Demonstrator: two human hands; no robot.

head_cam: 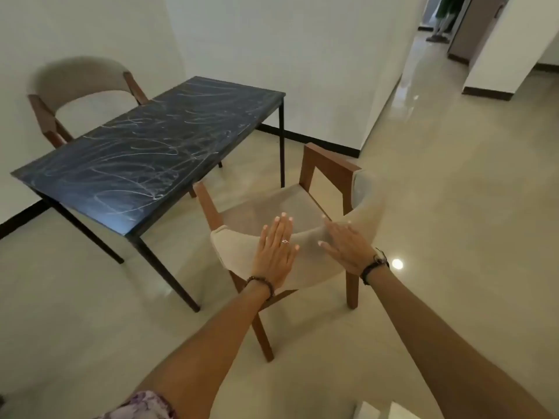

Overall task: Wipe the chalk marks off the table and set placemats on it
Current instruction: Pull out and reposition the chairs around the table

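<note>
At the near side of the room, both arms reach forward over the curved, padded back of a wooden chair (302, 261). Left hand (276, 251) lies flat against the cream backrest, fingers (282, 225) straight and close together, gripping nothing; a ring on one finger, a bead bracelet (262, 284) at the wrist. Right hand (348, 244) also flat and spread over the backrest to the right, fingers extended, holding nothing — slightly blurred, so whether it presses the padding or hovers just over it cannot be told. A dark cord band (375, 264) sits on that wrist.

The chair stands just beside the worktop's near right edge, seat facing the worktop (151, 143) — a dark rectangular top on thin black legs. Chalk marks (142, 152), pale loops and scribbles, cover nearly the whole top from the near corner to the far end. Nothing else lies on it.

A second chair (75, 95) of the same kind stands at the far left side, backrest toward the white wall, tucked close to the worktop.

Floor is glossy pale tile with a bright light reflection to the right of the near chair. Far upper right, a hallway with the legs of another person (441, 22) standing, well apart from everything here.
</note>
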